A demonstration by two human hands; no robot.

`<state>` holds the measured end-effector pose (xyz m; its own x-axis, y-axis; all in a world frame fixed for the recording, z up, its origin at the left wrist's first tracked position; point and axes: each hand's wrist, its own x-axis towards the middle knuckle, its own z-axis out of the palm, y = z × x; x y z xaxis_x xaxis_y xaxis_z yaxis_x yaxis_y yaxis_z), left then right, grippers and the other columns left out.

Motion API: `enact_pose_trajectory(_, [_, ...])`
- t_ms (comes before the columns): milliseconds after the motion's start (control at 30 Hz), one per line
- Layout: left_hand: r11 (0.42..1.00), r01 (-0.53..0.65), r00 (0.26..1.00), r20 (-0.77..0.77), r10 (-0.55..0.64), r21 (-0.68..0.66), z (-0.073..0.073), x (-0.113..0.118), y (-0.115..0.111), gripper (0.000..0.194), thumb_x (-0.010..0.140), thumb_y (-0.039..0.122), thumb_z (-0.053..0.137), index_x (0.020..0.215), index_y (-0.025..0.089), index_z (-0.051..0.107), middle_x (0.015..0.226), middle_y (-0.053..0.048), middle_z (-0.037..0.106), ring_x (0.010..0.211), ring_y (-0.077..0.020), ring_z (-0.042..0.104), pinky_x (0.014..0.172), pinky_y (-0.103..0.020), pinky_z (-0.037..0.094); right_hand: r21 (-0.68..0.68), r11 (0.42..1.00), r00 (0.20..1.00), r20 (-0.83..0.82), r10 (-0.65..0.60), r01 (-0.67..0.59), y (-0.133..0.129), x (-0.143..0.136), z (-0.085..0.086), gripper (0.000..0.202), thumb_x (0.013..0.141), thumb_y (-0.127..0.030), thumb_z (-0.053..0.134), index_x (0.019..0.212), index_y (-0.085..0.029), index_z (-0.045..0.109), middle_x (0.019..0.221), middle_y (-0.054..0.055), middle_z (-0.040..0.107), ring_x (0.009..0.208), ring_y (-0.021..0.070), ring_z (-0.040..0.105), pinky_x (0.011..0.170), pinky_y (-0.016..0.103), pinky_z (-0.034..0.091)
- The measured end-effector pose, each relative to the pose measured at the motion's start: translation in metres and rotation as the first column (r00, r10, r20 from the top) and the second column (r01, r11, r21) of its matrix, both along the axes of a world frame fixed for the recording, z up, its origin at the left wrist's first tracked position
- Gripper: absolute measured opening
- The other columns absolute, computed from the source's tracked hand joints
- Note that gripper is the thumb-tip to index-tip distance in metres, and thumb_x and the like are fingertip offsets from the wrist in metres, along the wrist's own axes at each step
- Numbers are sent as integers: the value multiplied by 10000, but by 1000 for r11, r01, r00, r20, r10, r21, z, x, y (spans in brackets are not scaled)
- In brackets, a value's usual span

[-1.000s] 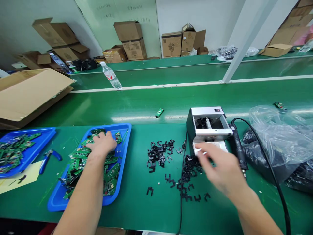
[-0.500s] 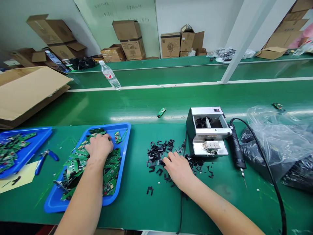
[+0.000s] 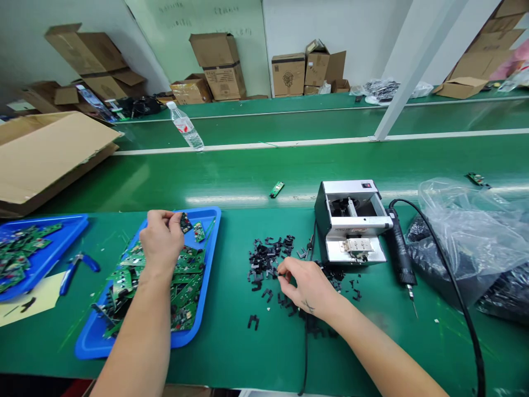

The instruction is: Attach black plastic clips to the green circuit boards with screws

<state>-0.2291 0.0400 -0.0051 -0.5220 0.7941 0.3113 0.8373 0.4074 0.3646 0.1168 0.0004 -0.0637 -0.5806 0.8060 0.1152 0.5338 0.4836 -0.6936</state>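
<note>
The left hand (image 3: 160,241) pinches a circuit board (image 3: 185,222) by its edge over the blue tray (image 3: 91,343), probably to leave most of it uncovered. The right hand (image 3: 308,288) has thumb and finger nearly meeting beside black clips (image 3: 264,257), seemingly heaped for easy reach; whether it grips one, I cannot tell.

Pinched in your left hand (image 3: 162,237), a small circuit board (image 3: 185,223) juts rightward, tilted, its face dotted with components; beside your right hand (image 3: 305,284), small black plastic pieces (image 3: 263,258) lie loosely heaped.
</note>
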Motion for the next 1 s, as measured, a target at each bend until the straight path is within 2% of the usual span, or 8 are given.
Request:
enact_pose_trajectory(167, [977, 152, 912, 359, -197, 149, 5, 58, 0, 275, 980, 481, 359, 1068, 229, 427, 748, 16, 578, 680, -170, 627, 664, -289, 539, -149, 989, 983, -180, -23, -4, 0, 11, 13, 152, 956, -217, 501, 1066, -203, 605, 855, 46, 697, 734, 174, 658, 691, 301, 531])
enact_pose_trajectory(200, [945, 248, 728, 604, -326, 212, 6, 74, -2, 299, 948, 505, 435, 1056, 226, 442, 751, 10, 582, 692, -179, 635, 663, -301, 545, -182, 983, 978, -206, -29, -9, -1, 16, 16, 184, 964, -227, 489, 1099, -202, 612, 880, 54, 703, 750, 175, 660, 699, 304, 539])
enact_pose_trajectory(300, [852, 496, 419, 814, -403, 166, 10, 121, -14, 356, 912, 518, 542, 1069, 200, 511, 705, 14, 587, 629, -160, 615, 598, -280, 531, -291, 956, 962, -265, -60, -21, -4, 34, 27, 234, 983, -259, 482, 1154, -212, 636, 909, 54, 706, 770, 167, 664, 721, 304, 563])
enact_pose_trajectory(400, [626, 775, 163, 928, -334, 89, 11, 156, -25, 366, 928, 402, 584, 1213, 178, 526, 765, -1, 629, 670, -140, 621, 649, -271, 533, -407, 913, 944, -310, -115, -22, -6, 58, 37, 197, 983, -290, 520, 1098, -204, 654, 903, 52, 711, 785, 157, 687, 752, 296, 587])
enact_pose_trajectory(467, [496, 866, 116, 943, -311, 57, 8, 171, -27, 382, 924, 336, 600, 1265, 181, 528, 835, -6, 630, 698, -130, 619, 680, -276, 547, -474, 880, 925, -346, -157, -29, -7, 74, 41, 164, 974, -311, 551, 1031, -191, 648, 908, 60, 718, 800, 157, 708, 776, 299, 599])
enact_pose_trajectory(567, [420, 905, 81, 943, -323, 66, -3, 188, -27, 374, 901, 289, 626, 1256, 200, 548, 994, -29, 600, 756, -126, 620, 682, -283, 571, -542, 839, 886, -411, -215, -48, -7, 91, 41, 190, 963, -363, 584, 972, -179, 631, 930, 84, 727, 802, 161, 717, 776, 311, 609])
enact_pose_trajectory(733, [438, 889, -10, 960, -280, 138, -13, 204, -28, 238, 855, 229, 677, 1061, 167, 575, 934, -44, 651, 843, -161, 652, 692, -284, 582, -599, 796, 835, -479, -272, -84, -7, 99, 34, 247, 954, -409, 615, 1007, -168, 608, 937, 109, 737, 779, 167, 718, 759, 336, 616])
enact_pose_trajectory(1000, [444, 889, 26, 957, -288, 109, -9, 209, -30, 242, 923, 383, 641, 945, 188, 499, 877, -35, 691, 674, -118, 627, 587, -226, 449, -627, 770, 809, -512, -290, -121, -8, 101, 30, 183, 940, -353, 667, 980, -175, 690, 965, 79, 725, 816, 146, 705, 780, 282, 601])
